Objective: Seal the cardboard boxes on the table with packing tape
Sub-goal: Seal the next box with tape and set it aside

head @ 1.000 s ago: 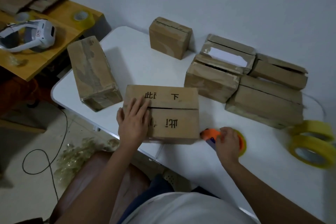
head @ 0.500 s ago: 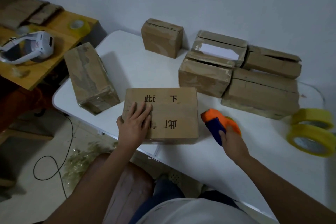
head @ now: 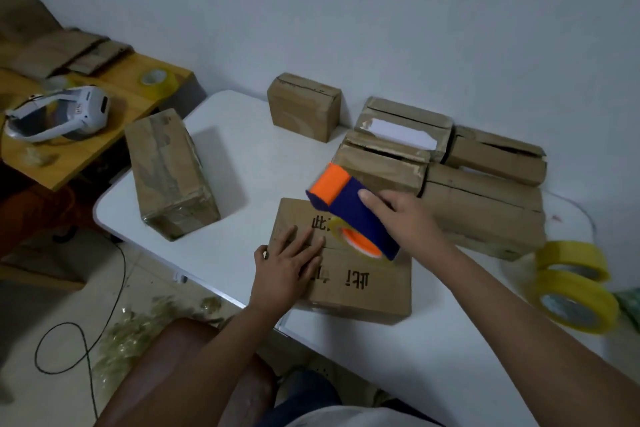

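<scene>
The box (head: 341, 260) is pinned flat by the left hand (head: 289, 265) so its flaps meet; the dispenser (head: 353, 215) is gripped above the seam by the right hand (head: 403, 218), ready for taping.

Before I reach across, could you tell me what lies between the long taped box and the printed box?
Head view: only bare white table between long taped box and printed box.

Printed box (head: 360, 284) centre frame on table (head: 242, 163); left hand (head: 289, 263) flat on its left part; dispenser (head: 349, 215) above it; rolls (head: 575, 284) far right; box cluster (head: 481, 215) upper right.
</scene>
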